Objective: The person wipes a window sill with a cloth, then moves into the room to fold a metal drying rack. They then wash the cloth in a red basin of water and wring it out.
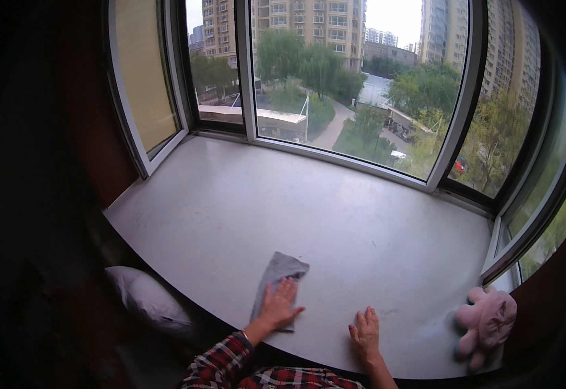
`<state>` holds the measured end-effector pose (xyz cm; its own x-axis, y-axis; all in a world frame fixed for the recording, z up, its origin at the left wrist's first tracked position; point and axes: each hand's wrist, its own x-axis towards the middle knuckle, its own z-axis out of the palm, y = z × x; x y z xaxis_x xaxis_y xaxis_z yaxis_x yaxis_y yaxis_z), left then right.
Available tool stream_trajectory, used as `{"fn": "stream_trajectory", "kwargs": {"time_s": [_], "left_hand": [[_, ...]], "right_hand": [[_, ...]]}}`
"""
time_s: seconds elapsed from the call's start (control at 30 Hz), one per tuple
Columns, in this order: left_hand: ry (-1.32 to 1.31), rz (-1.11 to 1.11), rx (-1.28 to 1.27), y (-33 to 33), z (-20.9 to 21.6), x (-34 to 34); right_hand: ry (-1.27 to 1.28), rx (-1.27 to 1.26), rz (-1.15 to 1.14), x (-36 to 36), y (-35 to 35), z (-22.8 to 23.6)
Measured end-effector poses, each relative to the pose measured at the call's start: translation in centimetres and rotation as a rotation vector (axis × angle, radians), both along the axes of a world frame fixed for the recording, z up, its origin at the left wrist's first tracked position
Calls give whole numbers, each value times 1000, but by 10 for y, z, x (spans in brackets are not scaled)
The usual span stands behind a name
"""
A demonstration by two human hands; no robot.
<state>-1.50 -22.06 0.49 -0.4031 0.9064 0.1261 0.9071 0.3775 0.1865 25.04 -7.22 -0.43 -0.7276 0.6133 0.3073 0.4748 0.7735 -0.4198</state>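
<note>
My left hand [280, 306] lies flat on a folded grey cloth [284, 264], fingers stretched out and the thumb pointing to the right. The cloth rests on a broad white window sill [244, 201], close to its near edge, and part of it is hidden under the palm. To the right, my right hand [365, 334] is set on the bare sill surface with its fingers extended, holding nothing. A gap of white surface separates this hand from the cloth.
A pink plush toy [490, 318] sits at the sill's right end. Below the near left edge lies a pale pillow [150, 301]. Window frames [341, 159] border the sill at the back, with an inward-standing sash [147, 84] at left and another sash [523, 220] at right.
</note>
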Motion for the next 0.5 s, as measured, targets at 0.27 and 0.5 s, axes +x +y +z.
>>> {"fn": "stream_trajectory", "kwargs": {"time_s": [0.27, 0.5], "left_hand": [[-14, 514, -40, -40, 4, -151], [-66, 1034, -106, -69, 32, -236]], "right_hand": [[-93, -35, -28, -1, -12, 23], [-141, -55, -69, -4, -10, 29]]}}
